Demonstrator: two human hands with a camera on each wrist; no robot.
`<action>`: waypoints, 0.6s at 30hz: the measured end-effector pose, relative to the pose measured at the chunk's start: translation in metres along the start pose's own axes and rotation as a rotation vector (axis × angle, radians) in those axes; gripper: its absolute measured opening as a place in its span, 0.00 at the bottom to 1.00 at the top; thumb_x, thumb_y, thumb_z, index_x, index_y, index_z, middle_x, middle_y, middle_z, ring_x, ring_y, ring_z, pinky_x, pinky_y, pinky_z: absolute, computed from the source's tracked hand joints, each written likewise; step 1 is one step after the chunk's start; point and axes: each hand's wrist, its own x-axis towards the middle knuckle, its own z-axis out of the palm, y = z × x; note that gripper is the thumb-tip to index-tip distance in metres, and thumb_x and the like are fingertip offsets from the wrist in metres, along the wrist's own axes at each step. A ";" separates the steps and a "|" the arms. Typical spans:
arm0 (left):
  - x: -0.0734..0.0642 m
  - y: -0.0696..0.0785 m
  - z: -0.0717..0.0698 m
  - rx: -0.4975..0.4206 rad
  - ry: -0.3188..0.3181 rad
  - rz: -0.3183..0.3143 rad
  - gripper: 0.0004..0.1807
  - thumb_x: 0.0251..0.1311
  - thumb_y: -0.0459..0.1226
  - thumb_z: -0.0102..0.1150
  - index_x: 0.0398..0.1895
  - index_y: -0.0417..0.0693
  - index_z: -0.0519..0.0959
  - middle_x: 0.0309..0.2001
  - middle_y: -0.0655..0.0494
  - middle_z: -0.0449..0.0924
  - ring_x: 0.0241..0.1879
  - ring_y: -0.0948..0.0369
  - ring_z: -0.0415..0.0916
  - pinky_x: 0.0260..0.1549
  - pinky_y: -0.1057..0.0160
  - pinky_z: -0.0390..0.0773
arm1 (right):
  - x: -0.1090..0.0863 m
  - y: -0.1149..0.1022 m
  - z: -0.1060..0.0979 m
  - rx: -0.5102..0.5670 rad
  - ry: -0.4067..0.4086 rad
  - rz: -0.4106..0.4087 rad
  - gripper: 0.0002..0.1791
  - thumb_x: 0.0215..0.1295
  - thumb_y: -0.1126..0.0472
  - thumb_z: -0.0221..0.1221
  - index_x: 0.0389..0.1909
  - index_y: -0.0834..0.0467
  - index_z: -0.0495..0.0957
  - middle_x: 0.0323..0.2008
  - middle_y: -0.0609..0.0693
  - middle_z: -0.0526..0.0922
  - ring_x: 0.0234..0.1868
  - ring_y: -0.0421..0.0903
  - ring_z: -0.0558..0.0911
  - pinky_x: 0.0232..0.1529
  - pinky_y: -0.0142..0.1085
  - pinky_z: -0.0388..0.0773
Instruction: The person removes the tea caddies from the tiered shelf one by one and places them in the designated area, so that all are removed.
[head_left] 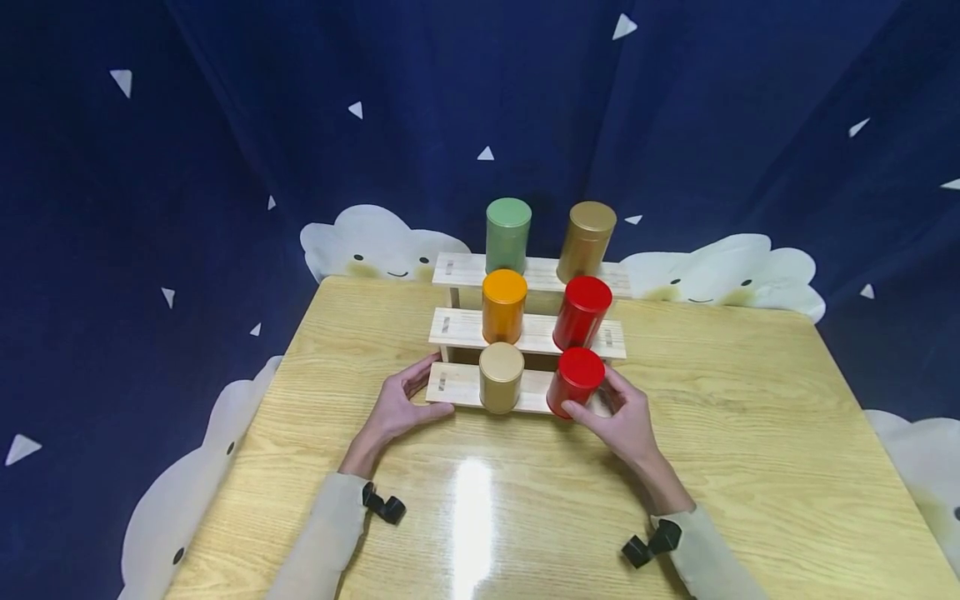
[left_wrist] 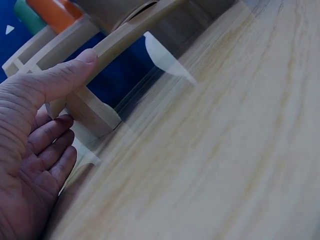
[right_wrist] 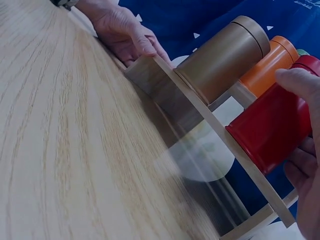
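Curling round the front red canister (head_left: pixel 574 385) at five o'clock on the three-tiered wooden rack (head_left: pixel 536 335), the part-closed right hand (head_left: pixel 626 419) holds it against the bottom step (head_left: pixel 536 390); at eight o'clock, the half-open left hand (head_left: pixel 399 407) grips that step's end.

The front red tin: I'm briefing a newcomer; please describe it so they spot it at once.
On the wooden table stands a three-step wooden rack. On its lowest, front step, the red tin stands right of the beige tin. Unlike the other red tin, one step up, this one is touched by the right hand.
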 end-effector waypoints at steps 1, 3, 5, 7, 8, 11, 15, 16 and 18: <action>0.000 0.000 0.000 0.000 -0.002 0.005 0.53 0.46 0.31 0.84 0.78 0.46 0.67 0.76 0.48 0.68 0.74 0.50 0.67 0.75 0.55 0.65 | 0.000 0.000 0.000 -0.002 0.000 0.000 0.34 0.52 0.73 0.77 0.63 0.61 0.80 0.55 0.40 0.86 0.58 0.37 0.83 0.61 0.27 0.80; 0.001 0.000 0.000 0.002 -0.005 0.012 0.52 0.46 0.31 0.84 0.78 0.46 0.67 0.76 0.48 0.68 0.74 0.50 0.67 0.75 0.54 0.65 | 0.001 0.001 0.000 0.013 -0.001 0.005 0.34 0.51 0.74 0.77 0.62 0.62 0.80 0.55 0.41 0.86 0.58 0.38 0.84 0.62 0.28 0.80; 0.001 0.000 -0.001 0.001 -0.007 0.014 0.52 0.46 0.31 0.84 0.77 0.46 0.68 0.76 0.48 0.68 0.74 0.50 0.67 0.76 0.54 0.65 | 0.001 0.001 0.000 0.028 0.002 0.019 0.34 0.51 0.74 0.78 0.62 0.62 0.81 0.55 0.43 0.87 0.59 0.38 0.84 0.62 0.28 0.80; 0.001 -0.001 -0.001 0.000 -0.008 0.012 0.52 0.46 0.31 0.84 0.77 0.46 0.68 0.76 0.47 0.68 0.74 0.49 0.67 0.76 0.54 0.65 | 0.000 0.000 0.001 0.042 0.009 0.036 0.34 0.50 0.75 0.78 0.61 0.63 0.81 0.54 0.43 0.87 0.58 0.38 0.84 0.61 0.28 0.80; 0.001 0.000 -0.001 -0.001 -0.007 0.006 0.52 0.46 0.31 0.84 0.77 0.46 0.68 0.76 0.47 0.68 0.74 0.49 0.67 0.76 0.54 0.65 | 0.000 0.000 0.001 0.051 0.012 0.044 0.34 0.50 0.75 0.78 0.61 0.63 0.81 0.54 0.44 0.87 0.57 0.38 0.85 0.61 0.28 0.80; -0.001 0.000 0.000 -0.005 -0.003 -0.005 0.52 0.46 0.31 0.84 0.77 0.47 0.69 0.76 0.48 0.68 0.74 0.49 0.67 0.76 0.54 0.65 | -0.001 -0.001 0.002 0.056 0.018 0.057 0.34 0.49 0.76 0.78 0.61 0.64 0.81 0.52 0.43 0.87 0.54 0.38 0.86 0.59 0.27 0.81; -0.001 0.002 0.000 -0.007 0.001 -0.006 0.51 0.46 0.31 0.85 0.77 0.47 0.69 0.76 0.49 0.69 0.74 0.50 0.67 0.75 0.55 0.66 | -0.002 -0.001 0.002 0.062 0.014 0.050 0.34 0.48 0.76 0.78 0.60 0.66 0.80 0.52 0.43 0.88 0.53 0.38 0.86 0.58 0.27 0.82; -0.001 0.002 0.000 -0.007 0.001 -0.004 0.51 0.46 0.31 0.84 0.77 0.47 0.69 0.76 0.49 0.69 0.74 0.50 0.67 0.75 0.55 0.66 | -0.001 -0.001 0.002 0.061 0.011 0.046 0.34 0.49 0.76 0.78 0.60 0.66 0.80 0.52 0.43 0.87 0.53 0.38 0.86 0.58 0.27 0.82; -0.001 0.002 0.000 -0.007 0.001 0.002 0.51 0.46 0.31 0.84 0.77 0.47 0.69 0.76 0.49 0.69 0.74 0.50 0.67 0.75 0.56 0.66 | -0.001 -0.001 0.002 0.065 0.008 0.041 0.34 0.49 0.77 0.78 0.61 0.67 0.80 0.52 0.43 0.87 0.54 0.38 0.86 0.59 0.27 0.82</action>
